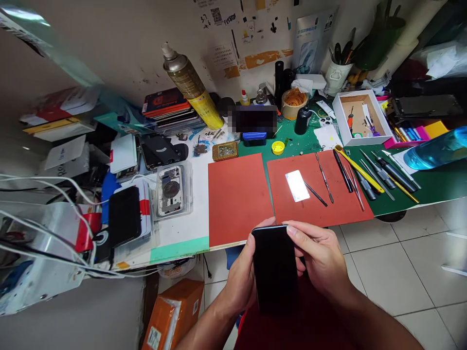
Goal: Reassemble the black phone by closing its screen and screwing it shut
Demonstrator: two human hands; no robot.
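A black smartphone (274,267) is grasped in the left hand's (239,279) and right hand's (319,257) fingers (304,234).

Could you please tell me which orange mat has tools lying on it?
The right mat, with a metal pick lying on it; the left mat shows no tools.

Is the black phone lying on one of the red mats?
No, the black phone is held up between the left hand and the right hand, in front of the red mats.
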